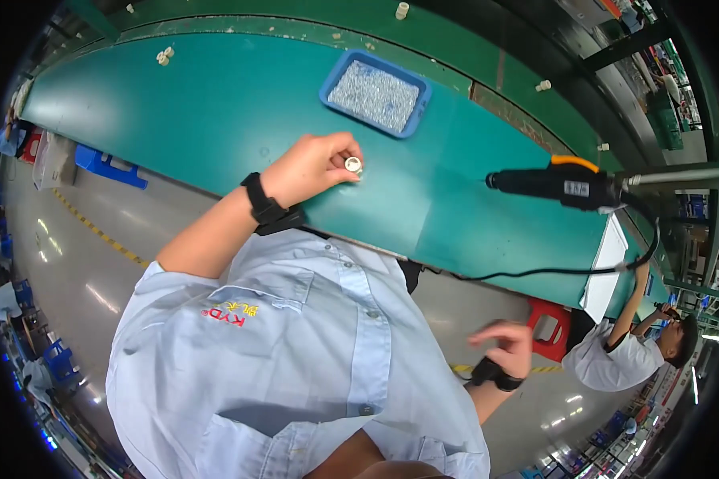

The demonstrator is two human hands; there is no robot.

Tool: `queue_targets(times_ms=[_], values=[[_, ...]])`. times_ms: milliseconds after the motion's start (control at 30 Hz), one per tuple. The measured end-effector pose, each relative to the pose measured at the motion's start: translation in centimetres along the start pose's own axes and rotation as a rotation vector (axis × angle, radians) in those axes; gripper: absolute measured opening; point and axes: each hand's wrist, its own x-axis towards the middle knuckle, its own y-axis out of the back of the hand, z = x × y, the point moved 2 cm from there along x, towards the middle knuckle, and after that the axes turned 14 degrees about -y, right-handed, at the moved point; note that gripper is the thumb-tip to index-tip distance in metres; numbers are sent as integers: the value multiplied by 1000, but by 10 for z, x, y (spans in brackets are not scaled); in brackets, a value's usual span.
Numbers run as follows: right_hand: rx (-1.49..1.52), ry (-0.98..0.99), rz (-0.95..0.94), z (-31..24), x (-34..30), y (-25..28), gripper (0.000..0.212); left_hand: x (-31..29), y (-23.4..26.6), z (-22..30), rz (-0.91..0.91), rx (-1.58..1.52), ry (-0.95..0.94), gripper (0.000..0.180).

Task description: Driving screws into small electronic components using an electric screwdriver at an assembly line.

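Observation:
Over the green workbench (pixel 240 104), my left hand (pixel 311 166) pinches a small round white plastic piece (pixel 353 164) between thumb and fingertips, its hollow end facing up. I cannot tell exactly what kind of part it is. Away from the bench, to the right of my body, my right hand (pixel 505 348) is raised and slightly blurred. Its fingers are bent, with a gap between thumb and forefinger, and nothing shows in them. Beyond my left hand stands a blue tray (pixel 325 94) filled with many small silvery pieces that look like screws.
A black electric screwdriver (pixel 563 184) hangs over the bench at the right, its cable (pixel 535 273) looping down along the edge. Several white pieces (pixel 164 56) lie far left; others sit on the belt behind. A co-worker (pixel 627 351) sits at the right near a red stool (pixel 548 329).

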Motion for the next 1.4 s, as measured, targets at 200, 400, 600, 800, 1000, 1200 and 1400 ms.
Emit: queue_targets(times_ms=[200,400,600,800,1000,1200,1400], values=[[251,423,767,-16,-7,74,36,-2,-23,-9,-56,151,-19,20],[3,518,478,-84,120,64,69,-6,-23,-19,-56,94,-31,22],[-61,559,188,-134,160,-10,64,-8,-20,-22,-73,29,-82,25],[48,557,276,-125,159,-40,52,-8,-14,-23,-58,-60,-105,27],[109,683,335,-120,153,-53,45,-4,-15,-29,-69,-50,-144,25],[107,671,440,-112,155,-64,43,-2,-16,-27,-80,7,-154,25],[104,687,374,-115,160,-70,42,-4,-16,-24,-56,-6,-159,27]])
